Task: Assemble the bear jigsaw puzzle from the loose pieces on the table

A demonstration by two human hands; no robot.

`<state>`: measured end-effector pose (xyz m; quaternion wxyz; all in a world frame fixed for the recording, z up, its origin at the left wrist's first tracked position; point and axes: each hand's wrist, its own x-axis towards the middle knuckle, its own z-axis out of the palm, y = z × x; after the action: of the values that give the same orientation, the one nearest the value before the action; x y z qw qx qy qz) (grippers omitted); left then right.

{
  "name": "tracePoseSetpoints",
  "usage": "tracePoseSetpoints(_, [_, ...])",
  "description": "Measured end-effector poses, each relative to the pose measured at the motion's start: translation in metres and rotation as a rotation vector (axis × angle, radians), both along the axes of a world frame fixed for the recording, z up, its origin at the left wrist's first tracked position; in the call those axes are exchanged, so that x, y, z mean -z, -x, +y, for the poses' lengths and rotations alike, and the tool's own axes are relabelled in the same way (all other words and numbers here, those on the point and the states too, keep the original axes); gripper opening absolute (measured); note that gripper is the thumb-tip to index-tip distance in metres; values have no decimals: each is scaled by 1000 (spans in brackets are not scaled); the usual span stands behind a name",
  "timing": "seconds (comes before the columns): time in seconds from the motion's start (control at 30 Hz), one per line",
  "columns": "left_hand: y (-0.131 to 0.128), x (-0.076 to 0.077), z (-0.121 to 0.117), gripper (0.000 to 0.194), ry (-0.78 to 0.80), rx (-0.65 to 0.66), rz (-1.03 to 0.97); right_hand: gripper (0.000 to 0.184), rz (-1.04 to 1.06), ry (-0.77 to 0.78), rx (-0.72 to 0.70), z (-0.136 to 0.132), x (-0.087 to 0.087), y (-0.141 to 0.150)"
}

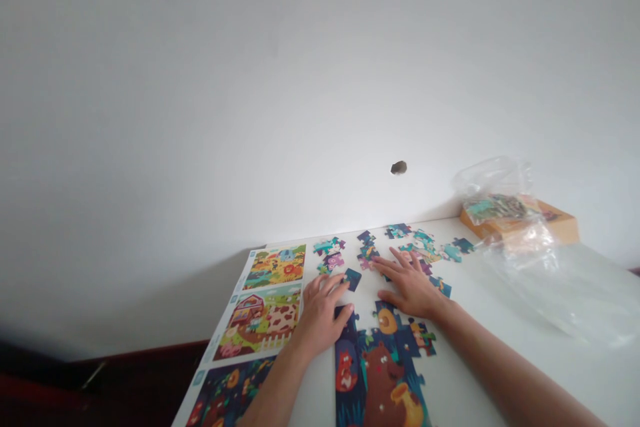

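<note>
My left hand [323, 313] rests low over the table, thumb and fingers apart. Its fingertips are at the edge of a loose dark blue puzzle piece [353, 279]; whether they press on it I cannot tell. Spread flat among the loose pieces is my right hand [410, 283], its fingers reaching toward a pink and purple piece [365, 260]. Below both hands lies a partly joined puzzle [383, 373] with a brown bear, a red fox and a honey pot. Joined at its upper part is a piece with a yellow round shape [387, 320].
A picture sheet [265, 320] with several printed scenes lies along the left edge. More loose pieces [329, 247] are scattered toward the wall. At the back right, a clear plastic bag [495, 207] of pieces lies on an orange box [563, 223]. The wall has a hole [399, 167].
</note>
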<state>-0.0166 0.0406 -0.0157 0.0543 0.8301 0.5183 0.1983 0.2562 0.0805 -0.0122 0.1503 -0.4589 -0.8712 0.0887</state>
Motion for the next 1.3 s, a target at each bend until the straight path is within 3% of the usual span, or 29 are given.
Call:
tracePoseSetpoints(0.2, [-2,3,2,41,-19,-55,28,47,4,-64,41,0,-1,1])
tracePoseSetpoints(0.43, [-1,5,2,44,-29,-64,23,61,2,10,-30,0,2,9])
tracePoseSetpoints(0.57, [-1,7,2,45,-44,-62,20,44,23,-35,8,-1,-2,6])
tracePoseSetpoints(0.67, [0,8,4,45,-90,-135,10,33,37,-93,38,-1,-3,5])
tracePoseSetpoints(0.83, [-1,8,8,50,-62,-322,51,41,10,-72,19,-1,0,8])
tracePoseSetpoints(1.03, [-4,2,6,48,17,-271,103,25,37,-138,144,0,0,9])
tracePoseSetpoints(1.17, [-4,4,7,46,3,-278,105,26,8,-115,231,14,-5,10])
tracePoseSetpoints(1.3, [-2,9,10,46,-18,-271,110,34,-37,-83,244,49,-9,19])
